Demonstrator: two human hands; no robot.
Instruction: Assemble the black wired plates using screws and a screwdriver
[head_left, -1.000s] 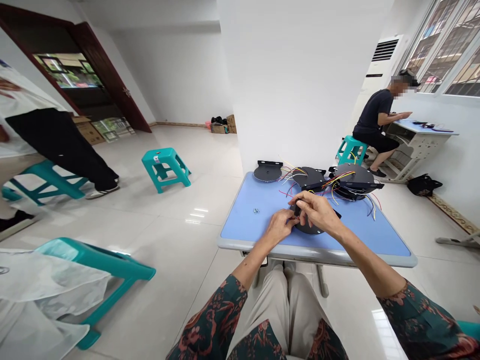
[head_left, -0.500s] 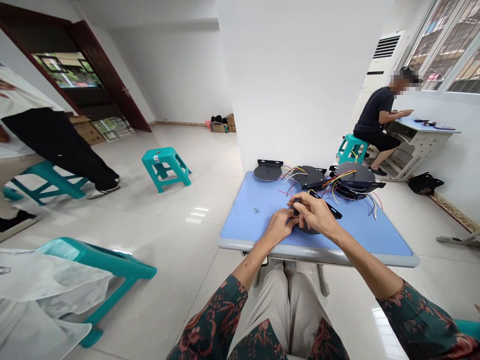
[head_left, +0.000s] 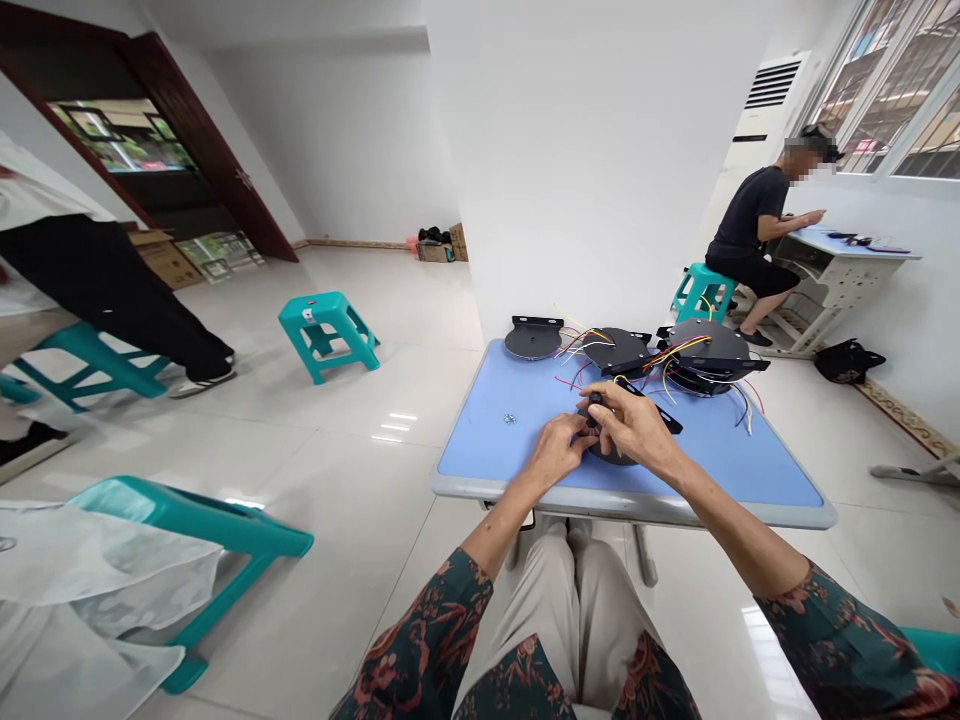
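Note:
My right hand (head_left: 628, 422) is closed around the black handle of a screwdriver (head_left: 595, 400), held upright over a black round metal unit (head_left: 616, 458). The fingers of my left hand (head_left: 556, 446) are pinched together at the left side of that unit, close below the handle. What lies between those fingertips is hidden, and so is the lower end of the screwdriver. A black slotted bracket (head_left: 666, 418) sticks out from the unit to the right, behind my right hand. To the left, a small pile of screws (head_left: 510, 420) lies on the blue table (head_left: 480, 455).
Along the table's far side lie more black round units: one at left (head_left: 532, 342), one in the middle (head_left: 613, 348), and stacked ones at right (head_left: 706, 345), with loose coloured wires. A white pillar (head_left: 585, 180) stands behind. Green stools (head_left: 330, 312) are on the floor; a person (head_left: 754, 215) sits at another desk.
Both hands stay at the same spot on the round unit, with the right fingers slightly shifted on the screwdriver handle, which shows more plainly now. The view has moved a little.

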